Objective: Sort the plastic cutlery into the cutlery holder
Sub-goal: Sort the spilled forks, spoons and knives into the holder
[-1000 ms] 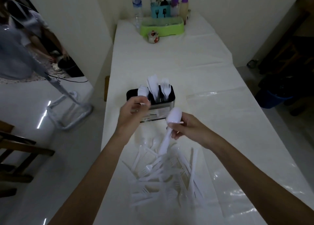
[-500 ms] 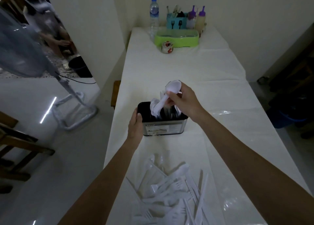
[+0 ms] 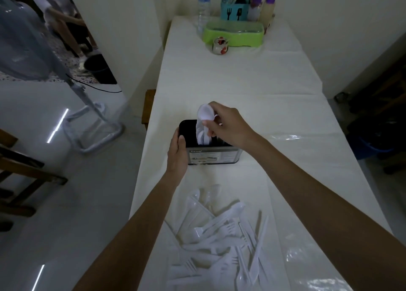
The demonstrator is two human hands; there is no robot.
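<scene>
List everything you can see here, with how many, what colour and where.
cutlery holder: one, black and silver, mid-table
spoon: one, white, handle down in the holder
loose cutlery pile: many pieces, white, near end of table
table: one, white cloth, runs lengthwise ahead
water bottle: one, clear, far end
utensil caddy: one, teal, far end
squeeze bottles: two, purple caps, right of the caddy
tray: one, green, before the caddy
small jar: one, white with red, before the tray
bin: one, blue, floor at right
left hand: one, grips the holder's left end
right hand: one, pinches the spoon
</scene>
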